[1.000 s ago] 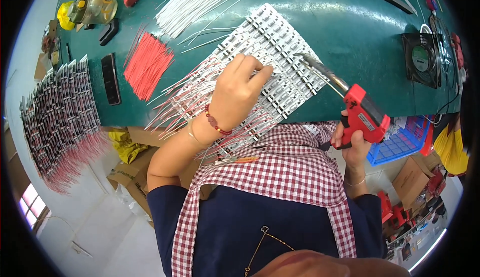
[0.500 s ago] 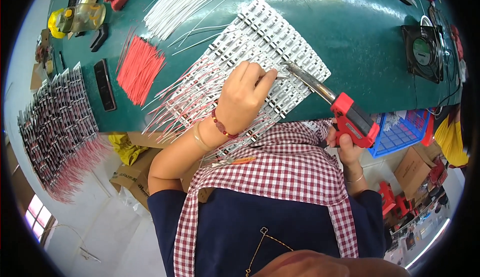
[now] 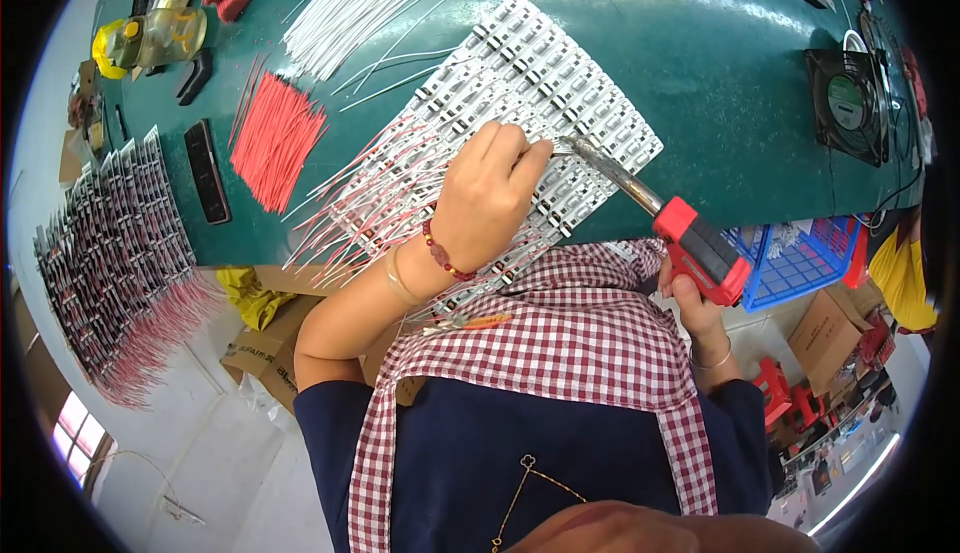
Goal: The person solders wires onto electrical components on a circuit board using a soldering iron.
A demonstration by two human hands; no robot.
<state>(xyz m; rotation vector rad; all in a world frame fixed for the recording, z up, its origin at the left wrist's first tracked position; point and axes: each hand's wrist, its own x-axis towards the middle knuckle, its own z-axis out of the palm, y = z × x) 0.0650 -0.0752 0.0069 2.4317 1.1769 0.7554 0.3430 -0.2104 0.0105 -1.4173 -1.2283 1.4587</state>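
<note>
A white panel of small repeated parts [image 3: 612,103] lies slantwise on the green table, with red and white wires trailing from its left side. Over its middle, my left hand [image 3: 485,193] is closed in a pinch on a thin white wire [image 3: 563,149], whose end points right. My right hand [image 3: 695,308] grips a red and black soldering gun [image 3: 703,251] from below, near the table's front edge. The gun's metal tip rests at or just above the panel, close to the wire's end; whether they touch is too small to tell.
Loose red wires [image 3: 275,143] and white wires [image 3: 355,15] lie left of and behind the panel. A black phone [image 3: 206,171] is farther left, beside another wired panel [image 3: 115,263] hanging over the edge. A fan [image 3: 848,103] stands right; a blue basket [image 3: 795,268] is below.
The soldering gun has shifted slightly left and down, with its tip nearer my left fingertips. My left hand stays almost where it was, still pinching the wire.
</note>
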